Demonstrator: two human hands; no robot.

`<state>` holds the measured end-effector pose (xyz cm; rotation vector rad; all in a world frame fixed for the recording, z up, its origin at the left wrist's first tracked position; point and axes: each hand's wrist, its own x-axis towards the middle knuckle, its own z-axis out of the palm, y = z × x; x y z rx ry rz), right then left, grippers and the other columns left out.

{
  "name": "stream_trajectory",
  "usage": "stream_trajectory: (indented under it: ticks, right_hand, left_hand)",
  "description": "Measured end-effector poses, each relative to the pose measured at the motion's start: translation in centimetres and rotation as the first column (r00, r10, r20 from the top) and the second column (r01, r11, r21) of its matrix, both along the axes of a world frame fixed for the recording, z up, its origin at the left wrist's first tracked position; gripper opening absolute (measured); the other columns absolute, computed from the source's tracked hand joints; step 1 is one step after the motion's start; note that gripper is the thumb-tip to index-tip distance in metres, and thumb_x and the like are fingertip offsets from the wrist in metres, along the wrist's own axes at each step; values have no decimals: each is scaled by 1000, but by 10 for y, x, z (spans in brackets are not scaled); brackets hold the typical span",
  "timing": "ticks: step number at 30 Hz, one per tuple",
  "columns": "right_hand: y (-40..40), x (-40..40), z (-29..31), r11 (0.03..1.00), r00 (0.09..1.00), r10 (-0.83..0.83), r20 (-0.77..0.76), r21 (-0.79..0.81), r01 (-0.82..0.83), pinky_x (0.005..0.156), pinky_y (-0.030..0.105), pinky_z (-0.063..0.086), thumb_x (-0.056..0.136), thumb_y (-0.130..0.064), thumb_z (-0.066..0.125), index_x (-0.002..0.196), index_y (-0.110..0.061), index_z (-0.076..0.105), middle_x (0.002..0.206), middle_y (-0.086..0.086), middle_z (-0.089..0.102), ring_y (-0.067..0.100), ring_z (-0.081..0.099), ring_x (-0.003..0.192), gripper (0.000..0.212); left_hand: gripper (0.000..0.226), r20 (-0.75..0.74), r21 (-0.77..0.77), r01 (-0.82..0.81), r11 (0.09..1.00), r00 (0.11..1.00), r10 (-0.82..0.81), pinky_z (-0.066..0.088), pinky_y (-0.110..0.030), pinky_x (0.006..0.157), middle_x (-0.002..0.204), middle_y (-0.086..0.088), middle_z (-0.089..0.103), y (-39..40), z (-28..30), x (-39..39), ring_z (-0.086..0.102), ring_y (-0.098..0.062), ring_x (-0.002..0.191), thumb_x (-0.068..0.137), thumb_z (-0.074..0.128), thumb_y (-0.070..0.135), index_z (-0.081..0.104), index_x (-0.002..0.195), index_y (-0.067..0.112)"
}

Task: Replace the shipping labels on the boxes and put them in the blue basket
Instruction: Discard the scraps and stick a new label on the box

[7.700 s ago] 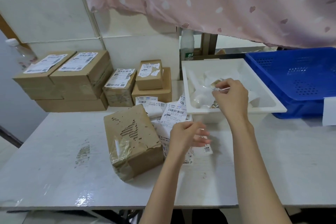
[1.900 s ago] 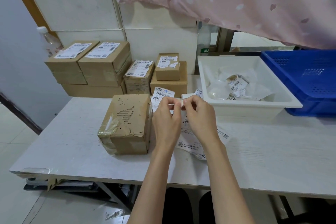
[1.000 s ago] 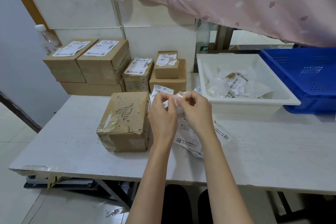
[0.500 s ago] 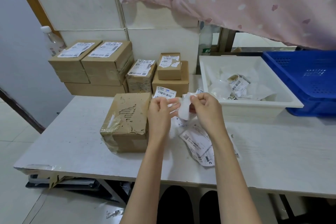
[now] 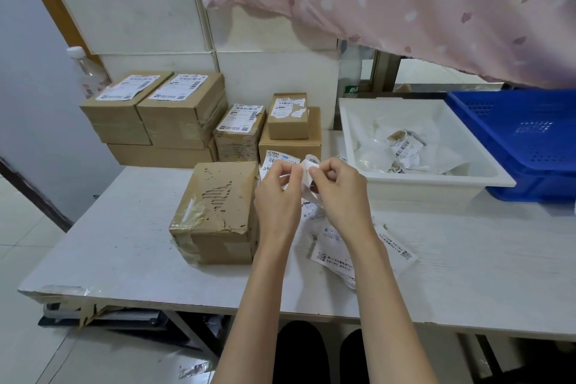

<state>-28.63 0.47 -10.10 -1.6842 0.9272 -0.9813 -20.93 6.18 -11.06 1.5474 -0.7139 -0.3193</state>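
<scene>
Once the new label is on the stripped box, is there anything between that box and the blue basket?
Yes. The white tray of scraps sits directly between the stripped box and the blue basket, rim against the basket. Loose labels also litter the table between them. The box would need lifting over.

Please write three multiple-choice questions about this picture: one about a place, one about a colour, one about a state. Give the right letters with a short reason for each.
1. Where is the stripped box?
A. in the basket
B. on the table, left of the hands
C. in the white tray

2. What colour is the basket?
A. blue
B. red
C. green

3. What are the hands doing?
A. resting flat
B. lifting a box
C. pinching a label

Key: 1 B, it sits on the table beside the left hand. 2 A, its walls are blue. 3 C, the left hand and right hand pinch the curled white label between them.
</scene>
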Motion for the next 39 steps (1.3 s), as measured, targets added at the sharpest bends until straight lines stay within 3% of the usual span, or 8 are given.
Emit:
stream_trajectory:
  ticks: [4, 9, 15, 22, 27, 32, 35, 39]
  right_hand:
    - [-4, -2, -1, 996, 999, 34, 33, 86, -37, 69, 28, 53, 94, -16, 60, 82, -2, 62, 74, 8, 71, 25, 68, 78, 18]
    - [-11, -5, -2, 967, 989, 53, 137, 238, -85, 86, 37, 58, 93, -11, 61, 82, 2, 64, 86, 22, 71, 20, 73, 77, 18]
    - [-16, -7, -2, 918, 956, 59, 288, 360, -165, 81, 26, 58, 94, -5, 58, 80, 1, 64, 89, 21, 70, 25, 69, 86, 17]
    - [-6, -2, 1, 880, 928, 38, 370, 428, -207, 72, 26, 59, 102, -28, 47, 88, -6, 69, 76, -1, 74, 10, 70, 73, 34]
    - [-4, 8, -6, 979, 987, -98, 130, 192, 72, 74, 35, 55, 91, -22, 65, 80, -5, 67, 75, 11, 71, 29, 68, 78, 21]
    - [-9, 8, -7, 961, 977, -137, 162, 261, 91, 64, 26, 55, 92, -10, 58, 84, 1, 66, 72, 6, 68, 26, 67, 71, 16]
    - [-13, 3, -6, 928, 954, -96, 283, 373, -17, 74, 26, 60, 94, -7, 57, 95, 8, 67, 78, 6, 67, 21, 68, 75, 18]
    - [-11, 5, -5, 903, 940, -48, 339, 416, -104, 81, 26, 59, 96, -12, 57, 96, 3, 68, 78, 4, 67, 16, 69, 75, 18]
  left_hand:
    - [21, 17, -14, -31, 999, 999, 31, 55, -53, 83, 70, 19, 63, -1, -3, 1, 61, 3, 70, 92, 53, 33, 55, 75, 21]
    - [25, -101, -56, -7, 998, 995, 1, 59, -40, 78, 72, 10, 63, -4, -4, 5, 65, -22, 83, 91, 56, 25, 56, 66, 29]
    - [26, -377, -152, 1, 988, 924, -59, 55, -23, 67, 79, -4, 63, -6, 0, 2, 60, -20, 77, 98, 52, 4, 52, 73, 11]
    - [19, 45, -55, -65, 996, 997, 68, 52, -44, 74, 78, -4, 65, -6, -1, -4, 64, -9, 68, 97, 54, 19, 54, 80, 11]
    - [20, 103, -34, -98, 995, 990, 101, 45, -36, 65, 63, -1, 59, -4, -4, -7, 56, -18, 60, 96, 57, 19, 52, 77, 12]
    - [21, -158, -122, -56, 991, 987, 37, 56, -37, 77, 63, 3, 62, -4, -4, -5, 59, -10, 64, 96, 55, 11, 53, 75, 11]
    - [21, -323, -208, -33, 978, 946, -37, 53, -22, 71, 72, 0, 65, -3, -1, -2, 62, -9, 69, 98, 53, 6, 52, 77, 9]
    - [15, -392, -232, -68, 970, 919, -30, 55, -23, 72, 88, -16, 66, -7, -2, 1, 64, -19, 82, 99, 53, 10, 54, 84, 8]
